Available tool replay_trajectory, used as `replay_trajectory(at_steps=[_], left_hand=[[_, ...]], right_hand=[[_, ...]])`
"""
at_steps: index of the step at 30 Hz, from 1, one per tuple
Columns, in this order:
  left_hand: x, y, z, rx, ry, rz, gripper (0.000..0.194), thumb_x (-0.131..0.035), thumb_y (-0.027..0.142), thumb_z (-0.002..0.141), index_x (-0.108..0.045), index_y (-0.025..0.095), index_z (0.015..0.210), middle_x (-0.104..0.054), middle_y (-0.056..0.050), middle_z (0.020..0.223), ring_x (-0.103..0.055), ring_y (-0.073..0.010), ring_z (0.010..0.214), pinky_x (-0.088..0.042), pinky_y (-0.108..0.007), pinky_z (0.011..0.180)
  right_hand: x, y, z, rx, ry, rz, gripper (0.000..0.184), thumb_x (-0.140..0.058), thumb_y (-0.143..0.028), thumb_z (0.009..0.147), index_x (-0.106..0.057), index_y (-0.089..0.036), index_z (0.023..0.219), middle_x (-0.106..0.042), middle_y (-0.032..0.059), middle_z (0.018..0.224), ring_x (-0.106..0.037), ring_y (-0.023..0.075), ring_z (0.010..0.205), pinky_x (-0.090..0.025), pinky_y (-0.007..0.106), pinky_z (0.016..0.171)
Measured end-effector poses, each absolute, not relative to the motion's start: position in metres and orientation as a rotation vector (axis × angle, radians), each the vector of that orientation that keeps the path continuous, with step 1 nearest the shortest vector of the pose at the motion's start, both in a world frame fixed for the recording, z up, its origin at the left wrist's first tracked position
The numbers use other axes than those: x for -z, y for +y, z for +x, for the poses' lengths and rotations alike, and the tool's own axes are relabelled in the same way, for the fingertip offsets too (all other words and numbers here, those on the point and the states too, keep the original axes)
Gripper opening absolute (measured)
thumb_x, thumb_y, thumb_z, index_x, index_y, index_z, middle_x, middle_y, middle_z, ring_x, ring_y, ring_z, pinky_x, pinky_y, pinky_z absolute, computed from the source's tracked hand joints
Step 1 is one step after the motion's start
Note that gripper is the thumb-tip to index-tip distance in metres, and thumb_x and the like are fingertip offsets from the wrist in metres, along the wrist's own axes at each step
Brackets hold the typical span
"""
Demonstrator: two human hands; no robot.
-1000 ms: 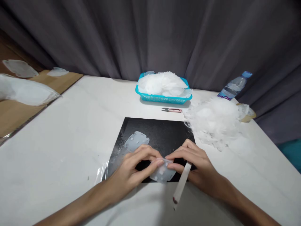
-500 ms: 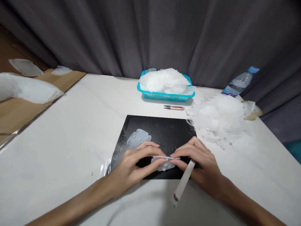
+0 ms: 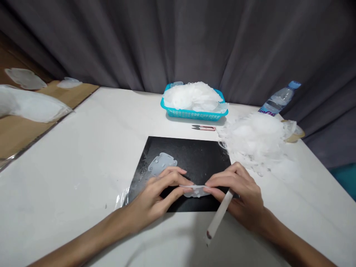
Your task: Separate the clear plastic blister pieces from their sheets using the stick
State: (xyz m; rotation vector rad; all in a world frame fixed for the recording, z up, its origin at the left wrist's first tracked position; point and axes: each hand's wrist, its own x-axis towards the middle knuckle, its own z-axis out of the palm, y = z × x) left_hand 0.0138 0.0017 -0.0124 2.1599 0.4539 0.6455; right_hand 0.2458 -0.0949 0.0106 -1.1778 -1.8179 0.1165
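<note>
Pinching a translucent, studded plastic plate (image 3: 197, 193) above a black rectangular mat (image 3: 196, 155), left hand (image 3: 154, 191) and right hand (image 3: 245, 191) (also holding a slim white tool (image 3: 219, 216)) seem mid-piece; a matching plate (image 3: 162, 163) lies unheld.

The person's left hand (image 3: 164, 189) and right hand (image 3: 237, 189) are tilting a translucent, knobbed piece (image 3: 197, 193) between them: its face, showing broadly a second ago, is now appearing as a narrow strip beneath a pale edge. The hands are also drawing farther apart (only slightly) along that edge.
</note>
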Motion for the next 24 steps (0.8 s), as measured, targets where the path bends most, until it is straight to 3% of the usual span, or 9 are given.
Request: replay_trajectory(at_steps=[2,6,10,15,19,24], left_hand=[[0.008,0.007,0.013,-0.569,0.493,2.264,0.022,-0.06,0.026,0.106,-0.067,0.029,0.126,-0.077,-0.001,0.116,-0.065,-0.0213,0.121,-0.048,-0.038,0.109],[0.003,0.031,0.003,-0.54,0.779,2.549,0.046,-0.069,0.048,0.098,-0.059,0.025,0.137,-0.064,-0.01,0.136,-0.057,-0.0304,0.125,-0.046,-0.047,0.109],[0.012,0.057,-0.017,-0.467,1.057,2.546,0.044,-0.056,0.056,0.102,-0.061,0.022,0.128,-0.062,-0.01,0.119,-0.06,-0.0307,0.111,-0.049,-0.046,0.099],[0.02,0.066,-0.027,-0.378,1.074,2.355,0.044,-0.059,0.06,0.099,-0.062,0.021,0.119,-0.064,-0.005,0.105,-0.064,-0.0241,0.095,-0.05,-0.034,0.083],[0.015,0.061,-0.022,-0.281,1.047,2.242,0.038,-0.057,0.057,0.101,-0.062,0.02,0.105,-0.061,-0.001,0.09,-0.059,-0.019,0.078,-0.044,-0.029,0.07],[0.002,0.051,-0.009,-0.342,0.89,2.141,0.034,-0.052,0.052,0.105,-0.066,0.021,0.1,-0.061,-0.001,0.097,-0.056,-0.0166,0.081,-0.044,-0.028,0.075]], right_hand=[[-0.01,-0.093,0.249,-0.087,-1.817,-1.175,0.014,-0.075,-0.011,0.093,-0.07,-0.021,0.101,-0.078,0.0015,0.087,-0.063,0.0158,0.075,-0.051,0.03,0.067],[-0.006,-0.085,0.274,0.161,-1.561,-1.319,0.015,-0.074,-0.013,0.093,-0.068,-0.022,0.102,-0.072,0.0012,0.083,-0.057,0.0151,0.066,-0.044,0.03,0.059],[-0.003,-0.067,0.319,0.58,-1.173,-1.473,0.013,-0.077,-0.028,0.092,-0.068,-0.019,0.098,-0.066,0.0011,0.082,-0.046,0.0119,0.058,-0.038,0.029,0.057],[-0.004,-0.053,0.365,0.591,-1.006,-1.667,0.032,-0.069,-0.048,0.096,-0.068,-0.016,0.096,-0.069,0.0046,0.084,-0.044,0.0143,0.062,-0.037,0.031,0.061],[0.001,-0.053,0.385,0.719,-1.024,-1.837,0.035,-0.064,-0.052,0.097,-0.07,-0.017,0.094,-0.07,0.0077,0.088,-0.048,0.02,0.071,-0.041,0.038,0.072],[0.002,-0.056,0.384,0.89,-1.1,-1.846,0.038,-0.073,-0.048,0.091,-0.069,-0.015,0.111,-0.068,0.0187,0.107,-0.058,0.0298,0.092,-0.045,0.042,0.076]])
